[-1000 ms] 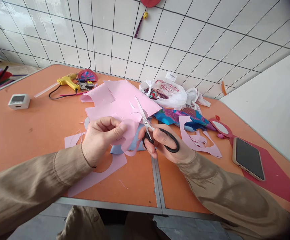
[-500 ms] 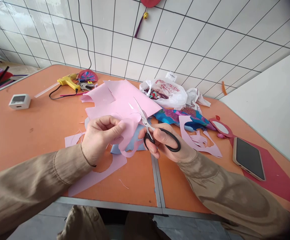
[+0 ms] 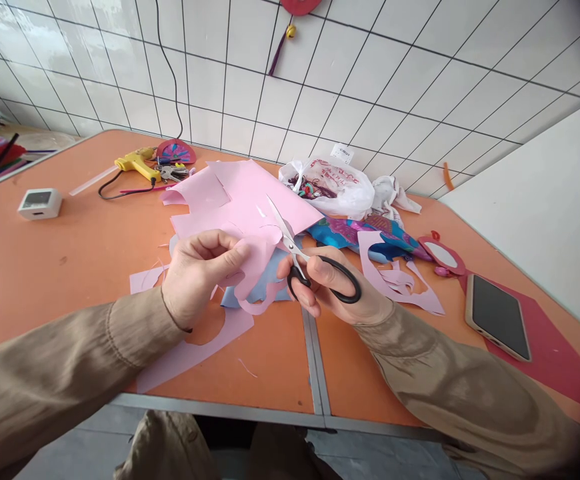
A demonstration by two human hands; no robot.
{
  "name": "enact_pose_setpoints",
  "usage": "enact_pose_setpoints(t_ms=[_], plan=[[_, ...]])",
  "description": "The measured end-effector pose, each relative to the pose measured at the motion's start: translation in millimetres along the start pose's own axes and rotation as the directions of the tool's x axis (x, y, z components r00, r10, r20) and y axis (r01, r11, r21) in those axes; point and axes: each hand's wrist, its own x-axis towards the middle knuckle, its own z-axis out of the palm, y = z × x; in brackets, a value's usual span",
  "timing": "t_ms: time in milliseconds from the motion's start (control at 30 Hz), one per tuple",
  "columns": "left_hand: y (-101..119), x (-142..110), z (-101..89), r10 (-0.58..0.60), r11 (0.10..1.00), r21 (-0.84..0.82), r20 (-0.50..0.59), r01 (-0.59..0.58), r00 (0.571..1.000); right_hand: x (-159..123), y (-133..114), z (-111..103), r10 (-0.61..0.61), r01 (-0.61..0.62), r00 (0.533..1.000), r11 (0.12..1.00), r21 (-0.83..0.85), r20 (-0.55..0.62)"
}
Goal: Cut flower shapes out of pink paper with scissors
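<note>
My left hand [image 3: 203, 270] pinches a pink paper piece [image 3: 259, 257] between thumb and fingers. A curled strip of the same pink hangs below it. My right hand [image 3: 330, 283] is wrapped round the black handles of a pair of scissors [image 3: 291, 245], whose blades point up and to the left. Their blades are a little apart, at the right edge of the held piece. Behind both hands lies a large pink sheet [image 3: 250, 187], with a blue sheet [image 3: 270, 283] partly hidden under the held piece.
Pink offcuts [image 3: 220, 340] lie in front, with another cut-out pink scrap [image 3: 423, 293] to the right. A phone [image 3: 497, 317] rests on red paper [image 3: 565, 353]. At the back are a yellow glue gun [image 3: 137, 163], a white plastic bag [image 3: 345, 190] and patterned blue fabric [image 3: 370, 237]. A small white box [image 3: 39, 203] stands left.
The scissor blades have shifted slightly, and the curled pink strip hangs a little further left. Both hands stay almost in place with their grips unchanged.
</note>
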Motion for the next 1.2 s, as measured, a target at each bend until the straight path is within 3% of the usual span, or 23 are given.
enact_pose_setpoints(t_ms=[1200], plan=[[3.8,9.8,-6.1,0.019,0.998,0.053,-0.072,-0.015,0.997,-2.7,-5.8,1.0,0.088,-0.089,0.996,0.995,-0.052,-0.012]])
